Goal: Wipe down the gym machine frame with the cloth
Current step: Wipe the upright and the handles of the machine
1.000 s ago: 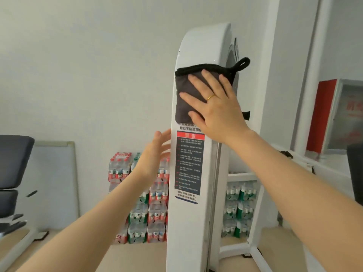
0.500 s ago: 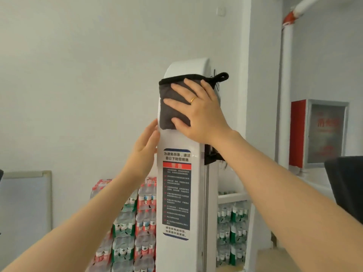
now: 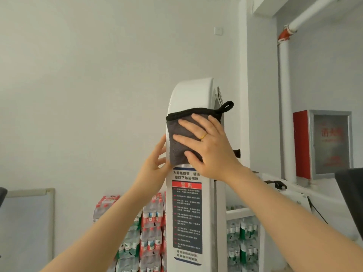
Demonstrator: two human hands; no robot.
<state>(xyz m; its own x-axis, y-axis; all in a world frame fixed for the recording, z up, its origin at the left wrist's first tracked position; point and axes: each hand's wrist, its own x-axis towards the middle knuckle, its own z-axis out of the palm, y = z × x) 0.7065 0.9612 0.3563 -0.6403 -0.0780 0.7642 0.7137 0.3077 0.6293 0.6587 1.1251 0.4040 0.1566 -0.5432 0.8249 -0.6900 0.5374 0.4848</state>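
dark grey microfibre cloth (image 3: pixel 181 138), frame centre: right hand (image 3: pixel 209 146) flat, fingers spread, pressing it onto white rounded machine frame (image 3: pixel 189 91) for wiping contact; left hand (image 3: pixel 155 165) fingers straight, steadying frame's left edge.

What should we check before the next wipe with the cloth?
1. Cloth flat on the frame: ok.
2. Right hand presses the cloth with straight fingers: ok.
3. Left hand touches the frame's left edge, fingers at the cloth's edge: ok.
4. Frame top above the cloth wiped: cannot tell.
5. Warning label below the cloth uncovered: ok.
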